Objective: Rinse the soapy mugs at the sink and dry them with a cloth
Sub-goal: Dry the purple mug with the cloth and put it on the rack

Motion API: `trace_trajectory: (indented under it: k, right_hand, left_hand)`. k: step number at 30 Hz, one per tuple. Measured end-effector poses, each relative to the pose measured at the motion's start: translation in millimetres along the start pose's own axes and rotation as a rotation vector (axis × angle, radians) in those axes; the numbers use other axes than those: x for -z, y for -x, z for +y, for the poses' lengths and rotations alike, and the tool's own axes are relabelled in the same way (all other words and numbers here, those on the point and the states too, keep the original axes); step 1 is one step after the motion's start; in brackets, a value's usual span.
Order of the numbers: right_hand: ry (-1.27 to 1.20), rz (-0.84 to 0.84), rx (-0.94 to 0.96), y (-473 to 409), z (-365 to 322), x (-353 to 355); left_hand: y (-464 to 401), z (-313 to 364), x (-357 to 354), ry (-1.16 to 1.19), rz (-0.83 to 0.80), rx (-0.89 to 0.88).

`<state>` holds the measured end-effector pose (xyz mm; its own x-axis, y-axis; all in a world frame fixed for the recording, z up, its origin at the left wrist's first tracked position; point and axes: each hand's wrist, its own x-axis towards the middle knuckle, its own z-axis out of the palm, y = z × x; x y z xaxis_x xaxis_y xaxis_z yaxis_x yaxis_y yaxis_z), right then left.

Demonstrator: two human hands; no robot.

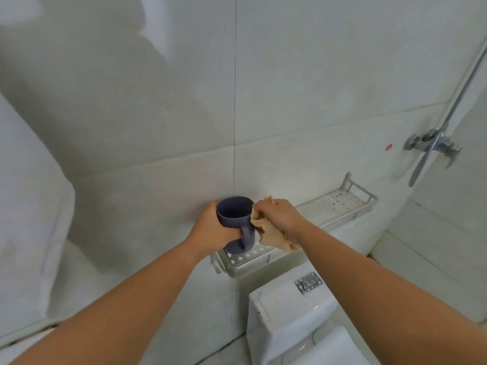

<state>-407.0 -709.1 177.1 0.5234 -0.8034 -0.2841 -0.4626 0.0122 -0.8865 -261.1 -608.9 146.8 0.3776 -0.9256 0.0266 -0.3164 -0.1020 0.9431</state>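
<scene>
While the left hand (pixel 210 227) grips the mug (pixel 237 222), the right (pixel 276 214) clutches a cloth (pixel 266 233), half hidden

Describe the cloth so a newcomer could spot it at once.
Find the metal shelf on the tiled wall above the toilet tank. In front of it, the right hand grips a crumpled tan cloth against the dark mug.
</scene>
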Motion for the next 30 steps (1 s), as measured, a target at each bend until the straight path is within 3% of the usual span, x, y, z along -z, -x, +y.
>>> trace_trajectory:
  k: [10,18,24,27,30]
  right_hand:
    - [0.089,-0.036,-0.02,-14.3,17.6,-2.3]
    - [0.097,-0.054,-0.045,-20.0,21.0,0.5]
    - [0.034,0.03,0.019,-13.8,-7.1,23.4]
    - [0.002,0.069,0.12,-6.7,-44.3,43.6]
    - [-0.105,-0.003,0.214,9.7,-91.5,57.3]
  left_hand:
    - [5.8,-18.0,-14.1,-0.121,0.094,0.132]
    - [1.1,-24.6,-15.2,-0.206,0.134,0.093]
    - [-1.4,-5.8,-5.6,-0.392,0.165,0.143]
    - [-4.6,26.0,2.5,-0.309,0.283,0.126]
    - [-4.2,85.1,11.3,-0.073,0.31,0.066]
